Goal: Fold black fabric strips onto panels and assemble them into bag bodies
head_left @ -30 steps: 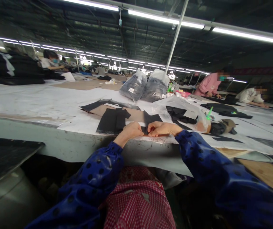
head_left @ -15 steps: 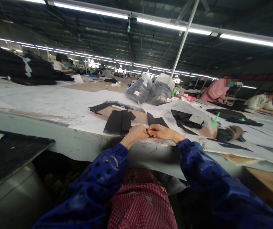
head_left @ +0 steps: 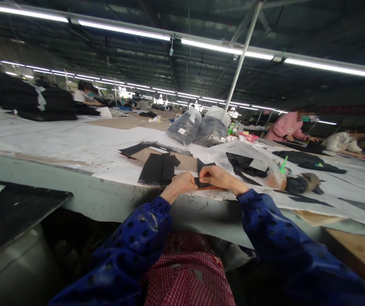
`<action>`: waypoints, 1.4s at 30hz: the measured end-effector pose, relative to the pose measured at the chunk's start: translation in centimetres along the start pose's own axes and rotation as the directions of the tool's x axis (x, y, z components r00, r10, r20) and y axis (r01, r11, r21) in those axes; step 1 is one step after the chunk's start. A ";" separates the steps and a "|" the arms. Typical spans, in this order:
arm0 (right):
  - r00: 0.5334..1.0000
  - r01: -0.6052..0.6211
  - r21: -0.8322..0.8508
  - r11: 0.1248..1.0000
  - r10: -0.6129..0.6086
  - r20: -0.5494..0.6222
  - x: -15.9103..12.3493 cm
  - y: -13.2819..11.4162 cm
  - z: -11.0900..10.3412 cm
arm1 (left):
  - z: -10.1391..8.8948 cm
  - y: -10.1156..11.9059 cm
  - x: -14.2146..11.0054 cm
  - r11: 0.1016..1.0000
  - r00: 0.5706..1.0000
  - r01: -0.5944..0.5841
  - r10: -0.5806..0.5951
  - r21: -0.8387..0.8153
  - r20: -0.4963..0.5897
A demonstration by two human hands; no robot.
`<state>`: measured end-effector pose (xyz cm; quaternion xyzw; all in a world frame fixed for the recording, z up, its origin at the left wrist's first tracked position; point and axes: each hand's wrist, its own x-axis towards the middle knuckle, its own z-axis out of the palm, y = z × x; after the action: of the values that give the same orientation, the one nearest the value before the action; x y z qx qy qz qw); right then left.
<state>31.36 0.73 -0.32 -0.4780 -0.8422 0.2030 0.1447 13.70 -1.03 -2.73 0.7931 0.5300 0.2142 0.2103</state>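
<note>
My left hand (head_left: 181, 183) and my right hand (head_left: 217, 177) meet at the near edge of a long white cutting table (head_left: 58, 140). Both are closed, pinching a small black fabric piece (head_left: 201, 182) between them. Just beyond my left hand lies a stack of black fabric pieces (head_left: 157, 168) on brown paper. More black cut pieces (head_left: 205, 163) rise behind my right hand. My sleeves are blue with dark dots.
A clear plastic bag (head_left: 249, 159) with black pieces lies to the right. Two grey filled bags (head_left: 198, 125) stand further back. Stacks of dark cloth (head_left: 32, 100) sit far left. People work at tables on the right (head_left: 289, 125) and far back (head_left: 85, 93).
My hands stay together at the table edge; the small black piece between them now shows more and is lifted slightly. The view has tilted a little.
</note>
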 end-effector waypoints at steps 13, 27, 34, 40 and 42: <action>0.979 -0.032 0.255 0.966 -0.021 0.202 0.7 1.1 1.4 | -2.4 -3.9 -3.2 0.965 0.959 -0.175 0.123 -0.193 -0.255; 0.986 -0.083 0.009 0.997 0.081 0.144 0.9 -0.5 1.4 | -1.9 -2.5 -2.6 0.987 0.983 0.144 -0.134 0.067 -0.129; 0.968 -0.122 -0.126 0.985 0.146 0.206 1.5 -2.2 1.0 | -2.5 -2.1 -2.0 0.983 0.984 0.173 -0.170 0.058 -0.043; 0.961 -0.205 -0.271 0.941 0.246 0.126 2.2 -3.4 1.0 | -2.8 -2.6 -2.0 0.982 0.983 0.182 -0.180 0.052 -0.037; 0.973 -0.208 -0.196 0.958 0.224 0.061 1.9 -3.5 0.4 | -2.5 -2.5 -2.0 0.983 0.983 0.177 -0.174 0.048 -0.052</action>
<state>27.57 0.69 1.10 -0.5699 -0.8057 0.1564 0.0410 9.69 -1.79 -2.30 0.7432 0.6082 0.1997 0.1948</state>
